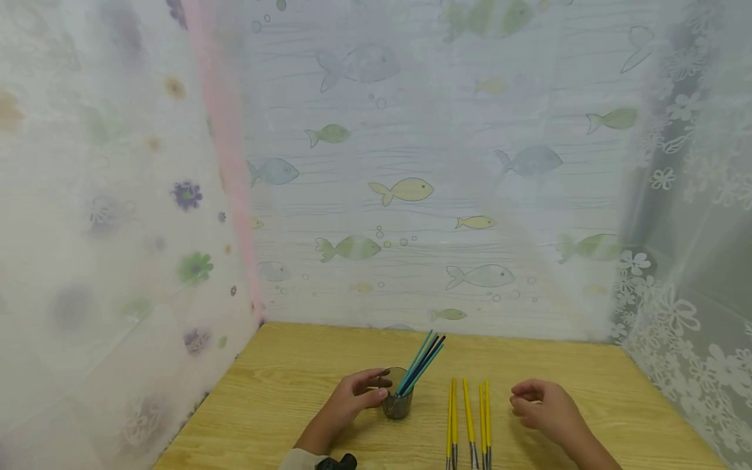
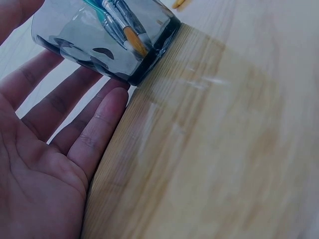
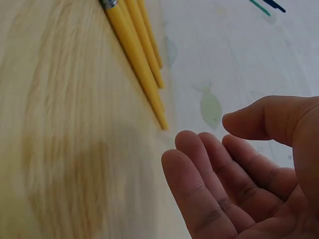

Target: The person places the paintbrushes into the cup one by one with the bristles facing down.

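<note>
Left hand (image 1: 352, 398) is by the glass cup (image 1: 397, 395) near the middle of the bench (image 1: 282, 391), toward its near edge. Its fingers (image 2: 94, 129) lie straight and spread around the cup's side; the tips are touching or just off the glass, no firm grip seen. The cup stands upright and holds blue-handled brushes (image 1: 422, 363) leaning right.

Right hand (image 1: 543, 408) hovers near the right side, fingers (image 3: 199, 194) loosely curled, holding nothing.

Yellow brushes (image 1: 469, 418) lie flat between cup and right hand, parallel, pointing to the far edge. Fish-print curtain (image 1: 405, 189) backs the bench.
</note>
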The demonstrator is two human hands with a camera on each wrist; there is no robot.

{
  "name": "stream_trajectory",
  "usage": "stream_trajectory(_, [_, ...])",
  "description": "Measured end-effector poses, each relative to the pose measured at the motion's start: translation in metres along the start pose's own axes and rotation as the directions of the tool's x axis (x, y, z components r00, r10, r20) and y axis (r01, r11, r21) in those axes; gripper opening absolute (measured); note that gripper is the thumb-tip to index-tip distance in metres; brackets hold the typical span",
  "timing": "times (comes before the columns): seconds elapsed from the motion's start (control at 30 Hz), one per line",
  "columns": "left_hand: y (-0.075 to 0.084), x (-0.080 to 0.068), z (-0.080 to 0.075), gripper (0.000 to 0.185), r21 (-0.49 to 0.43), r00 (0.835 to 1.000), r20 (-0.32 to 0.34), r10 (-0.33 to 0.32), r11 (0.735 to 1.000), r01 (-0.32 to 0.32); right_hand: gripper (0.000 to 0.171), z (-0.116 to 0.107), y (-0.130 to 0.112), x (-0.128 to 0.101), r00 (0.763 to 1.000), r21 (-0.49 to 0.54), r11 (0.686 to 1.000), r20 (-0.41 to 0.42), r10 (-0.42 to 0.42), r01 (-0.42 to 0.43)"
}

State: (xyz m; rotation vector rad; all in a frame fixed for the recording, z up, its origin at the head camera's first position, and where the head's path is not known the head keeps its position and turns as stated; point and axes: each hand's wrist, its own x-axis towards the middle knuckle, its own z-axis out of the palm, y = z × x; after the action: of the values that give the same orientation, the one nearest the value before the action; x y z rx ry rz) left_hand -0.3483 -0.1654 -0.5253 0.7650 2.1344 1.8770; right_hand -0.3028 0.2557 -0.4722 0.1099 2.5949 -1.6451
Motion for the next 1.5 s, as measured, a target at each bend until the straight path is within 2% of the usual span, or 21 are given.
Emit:
stream_trajectory(0.1, [0.0,0.001,0.0,0.05,-0.005,1.0,0.0,0.0,1.0,0.0,0.033,-0.008,0.006,-0.001,0.999,0.024,0.999,0.032,0.03,-0.031])
stream_trajectory(0.27, [0.001,0.002,-0.001,0.049,-0.006,1.0,-0.002,-0.005,1.0,0.005,0.036,-0.016,0.012,-0.004,0.998,-0.001,0.999,0.046,0.046,-0.046])
stream_trajectory(0.57, [0.002,0.002,-0.001,0.048,-0.007,1.0,0.008,0.002,1.0,-0.002,0.041,-0.014,0.015,-0.006,0.984,0.019,0.994,0.15,0.1,-0.104])
stream_trajectory(0.7, [0.003,0.002,-0.001,0.05,-0.011,1.0,0.014,0.005,1.0,-0.005,0.04,-0.008,0.011,-0.007,0.983,0.013,0.991,0.134,0.128,-0.131])
stream_trajectory(0.87, [0.002,0.003,-0.001,0.05,-0.015,1.0,0.011,0.008,1.0,-0.008,0.036,0.002,0.005,-0.007,0.985,0.002,0.987,0.068,0.16,-0.16])
stream_trajectory(1.23, [0.001,0.001,0.0,0.053,-0.027,1.0,0.006,0.008,1.0,-0.008,0.039,0.022,-0.004,-0.006,0.995,-0.055,0.994,0.039,0.096,-0.093])
stream_trajectory(1.5, [-0.003,0.001,-0.001,0.052,-0.022,1.0,0.007,0.01,1.0,-0.009,0.042,0.036,-0.012,-0.001,0.994,-0.121,0.988,0.038,0.099,-0.094])
